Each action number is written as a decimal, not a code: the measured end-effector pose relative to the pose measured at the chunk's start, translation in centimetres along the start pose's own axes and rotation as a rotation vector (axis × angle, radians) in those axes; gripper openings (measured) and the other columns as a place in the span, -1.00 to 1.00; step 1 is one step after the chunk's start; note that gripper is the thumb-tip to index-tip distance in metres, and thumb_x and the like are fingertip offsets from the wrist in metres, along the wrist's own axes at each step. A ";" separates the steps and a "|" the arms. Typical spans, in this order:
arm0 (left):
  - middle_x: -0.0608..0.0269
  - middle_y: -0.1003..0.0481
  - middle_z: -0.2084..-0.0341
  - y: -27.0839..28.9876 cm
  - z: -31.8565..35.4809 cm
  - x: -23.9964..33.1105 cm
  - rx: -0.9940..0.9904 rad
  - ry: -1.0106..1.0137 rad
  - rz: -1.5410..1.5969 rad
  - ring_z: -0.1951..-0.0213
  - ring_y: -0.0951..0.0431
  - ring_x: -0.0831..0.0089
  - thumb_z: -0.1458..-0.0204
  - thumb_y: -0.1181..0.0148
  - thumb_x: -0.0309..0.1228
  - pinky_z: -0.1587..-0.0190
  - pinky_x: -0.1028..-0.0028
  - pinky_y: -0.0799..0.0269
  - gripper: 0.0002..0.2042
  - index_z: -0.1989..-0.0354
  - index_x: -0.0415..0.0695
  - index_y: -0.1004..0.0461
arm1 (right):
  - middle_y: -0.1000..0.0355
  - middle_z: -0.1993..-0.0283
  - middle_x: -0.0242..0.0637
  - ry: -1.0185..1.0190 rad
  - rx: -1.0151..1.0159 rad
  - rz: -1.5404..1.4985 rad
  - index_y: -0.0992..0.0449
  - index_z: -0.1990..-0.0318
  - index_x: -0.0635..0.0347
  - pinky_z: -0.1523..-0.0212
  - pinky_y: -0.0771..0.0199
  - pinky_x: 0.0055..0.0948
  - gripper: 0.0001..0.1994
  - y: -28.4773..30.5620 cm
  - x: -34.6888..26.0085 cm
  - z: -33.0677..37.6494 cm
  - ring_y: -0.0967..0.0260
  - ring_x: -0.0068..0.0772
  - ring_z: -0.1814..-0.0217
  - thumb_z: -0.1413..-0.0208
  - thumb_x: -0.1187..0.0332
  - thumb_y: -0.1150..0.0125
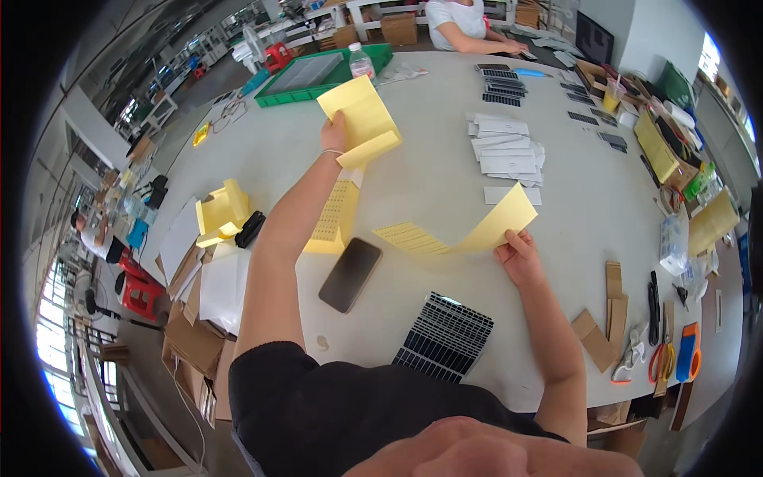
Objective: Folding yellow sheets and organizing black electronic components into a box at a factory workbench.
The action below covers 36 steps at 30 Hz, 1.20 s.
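My left hand (334, 133) is closed on a folded yellow paper sheet (362, 111), raised over the far left of the table. On the right, my right hand (517, 253) pinches the edge of a curling yellow label sheet (499, 220); its left end carries rows of small print. Beneath my left forearm lies another yellow printed sheet (338, 211), partly hidden by the arm. A dark phone (350, 275) rests flat between my arms. Close to my body, several black strips (447, 338) lie fanned in an overlapping stack.
White slips (505, 151) are piled beyond my right hand. Crumpled yellow paper (222, 208) sits left, beside a black stapler-like object (250, 229). A green tray (318, 75) and bottle (361, 62) stand far off. Scissors (661, 362) and a tape dispenser (689, 352) lie right. Another person (461, 28) works opposite.
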<state>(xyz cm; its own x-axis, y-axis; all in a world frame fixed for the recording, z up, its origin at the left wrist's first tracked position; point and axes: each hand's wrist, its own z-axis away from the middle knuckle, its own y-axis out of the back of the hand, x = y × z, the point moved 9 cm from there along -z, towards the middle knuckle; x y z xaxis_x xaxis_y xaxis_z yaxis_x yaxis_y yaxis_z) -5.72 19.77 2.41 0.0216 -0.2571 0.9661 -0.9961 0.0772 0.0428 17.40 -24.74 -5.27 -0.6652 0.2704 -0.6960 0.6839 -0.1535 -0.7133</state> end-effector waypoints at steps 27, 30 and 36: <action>0.06 -0.47 0.52 22.9 19.7 15.6 0.092 -0.959 -0.558 0.53 -0.47 0.12 -0.02 0.04 -0.65 0.47 0.38 -0.37 -0.84 0.26 -0.22 -0.43 | -0.47 0.30 -0.37 0.045 0.068 0.069 -0.43 0.14 0.18 0.43 -0.32 -0.49 -0.88 1.4 -0.1 0.4 -0.26 -0.57 0.52 -0.21 0.44 -0.03; 0.08 -0.48 0.55 22.9 19.9 15.6 0.125 -0.867 -0.522 0.53 -0.49 0.17 -0.03 0.02 -0.62 0.46 0.42 -0.38 -0.87 0.26 -0.24 -0.42 | -0.49 0.26 -0.35 0.025 0.069 0.097 -0.43 0.12 0.18 0.47 -0.32 -0.54 -0.87 1.4 0.0 0.4 -0.30 -0.58 0.53 -0.21 0.46 -0.02; 0.17 -0.51 0.46 24.0 19.6 13.7 0.199 -0.593 -0.386 0.41 -0.46 0.48 -0.05 0.00 -0.55 0.33 0.49 -0.37 -0.86 0.25 -0.31 -0.42 | -0.40 0.38 -0.43 -0.074 0.145 -0.045 -0.39 0.14 0.19 0.54 -0.26 -0.61 -0.89 -1.9 0.5 1.1 -0.21 -0.65 0.59 -0.23 0.45 0.02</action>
<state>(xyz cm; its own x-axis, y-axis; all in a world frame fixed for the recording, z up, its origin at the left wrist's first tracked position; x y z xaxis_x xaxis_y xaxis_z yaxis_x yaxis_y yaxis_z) -31.01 -0.79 11.72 0.3805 -0.7132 0.5887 -0.9247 -0.2864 0.2508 15.45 -25.37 -4.38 -0.7183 0.2107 -0.6631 0.6057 -0.2795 -0.7450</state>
